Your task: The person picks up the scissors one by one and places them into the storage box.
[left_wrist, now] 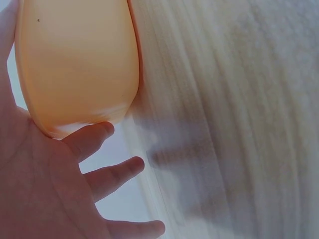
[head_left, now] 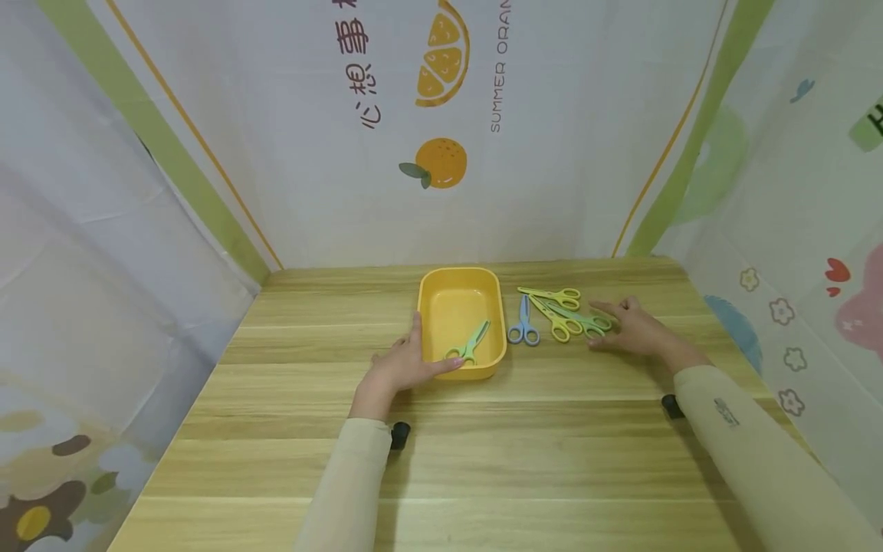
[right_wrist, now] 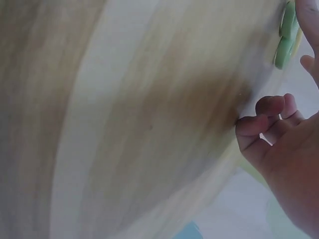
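Your yellow bin (head_left: pixel 455 303) looks like light, stiff plastic and could skid if bumped; your left hand (head_left: pixel 403 364), fingers spread, just braces its near-left corner. Your right hand (head_left: pixel 635 331) has thumb and forefinger parted around the handles of the green scissors (head_left: pixel 585 318) lying right of the bin (no pinch that I can see). They're probably light, rigid, a bit slick, so I'd go for the loops, not the blades.

Left fingers (left_wrist: pixel 115 178) cast soft shadows (left_wrist: pixel 182 153) on the tabletop (left_wrist: pixel 261 119).
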{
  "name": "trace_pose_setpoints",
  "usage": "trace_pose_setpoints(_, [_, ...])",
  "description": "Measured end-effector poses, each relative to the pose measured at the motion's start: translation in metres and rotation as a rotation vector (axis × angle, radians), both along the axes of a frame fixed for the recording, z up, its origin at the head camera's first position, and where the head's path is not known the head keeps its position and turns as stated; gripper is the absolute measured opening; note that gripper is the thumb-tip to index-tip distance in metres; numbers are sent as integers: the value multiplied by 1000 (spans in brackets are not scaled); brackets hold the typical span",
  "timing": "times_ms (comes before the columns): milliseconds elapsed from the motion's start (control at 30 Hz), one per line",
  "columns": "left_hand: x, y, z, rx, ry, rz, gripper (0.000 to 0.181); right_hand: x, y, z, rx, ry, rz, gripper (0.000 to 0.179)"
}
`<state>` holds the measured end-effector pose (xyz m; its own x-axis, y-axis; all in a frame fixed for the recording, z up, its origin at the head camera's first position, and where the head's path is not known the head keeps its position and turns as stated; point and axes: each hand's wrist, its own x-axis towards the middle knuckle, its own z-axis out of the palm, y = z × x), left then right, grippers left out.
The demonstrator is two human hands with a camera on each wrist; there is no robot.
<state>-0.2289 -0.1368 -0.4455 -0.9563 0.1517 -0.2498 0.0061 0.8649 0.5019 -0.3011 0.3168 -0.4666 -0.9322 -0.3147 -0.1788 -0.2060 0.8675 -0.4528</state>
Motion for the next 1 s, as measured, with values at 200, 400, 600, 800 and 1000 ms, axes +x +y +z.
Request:
trace_pose_setpoints(200, [3, -3, -2, 8, -12, 7, 137, -3, 0, -4, 27, 20, 69, 94])
trace_pose_setpoints(400, [3, -3, -2, 8, -12, 13, 138, -3, -1, -2, 42, 26, 123, 88])
trace_pose_setpoints(600, [1, -1, 0, 2, -29, 17, 137, -1, 6, -3, 41, 13, 125, 88])
trace_pose_setpoints(800, [0, 0, 1, -2, -31, 16, 137, 2, 11, -2, 32, 24, 151, 91])
trace_pose_setpoints(1000, [-1, 1, 3, 3, -36, 12, 137, 0, 11, 2, 34, 48, 172, 85])
